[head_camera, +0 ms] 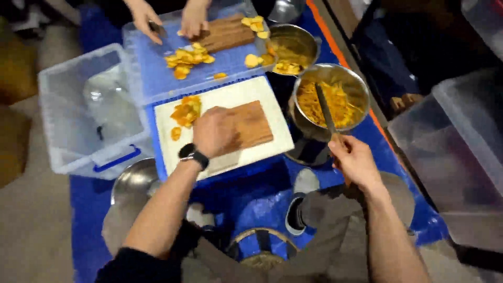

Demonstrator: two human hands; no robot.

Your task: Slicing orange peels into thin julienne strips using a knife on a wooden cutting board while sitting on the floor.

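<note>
Far cutting board: brown, with orange slices lying beside it.
Far pot: metal, holds yellow pieces.
Clear bin: at left, blue handle.
Mat: blue, on the floor.
Low bowl: metal, at lower left.

Brown wooden cutting board on white sheet. Orange-yellow slices beside it. Silver metal bowl holds orange-yellow shreds. Blue mat on floor, blue crate, clear bin with blue handle. Black wristwatch.
</note>
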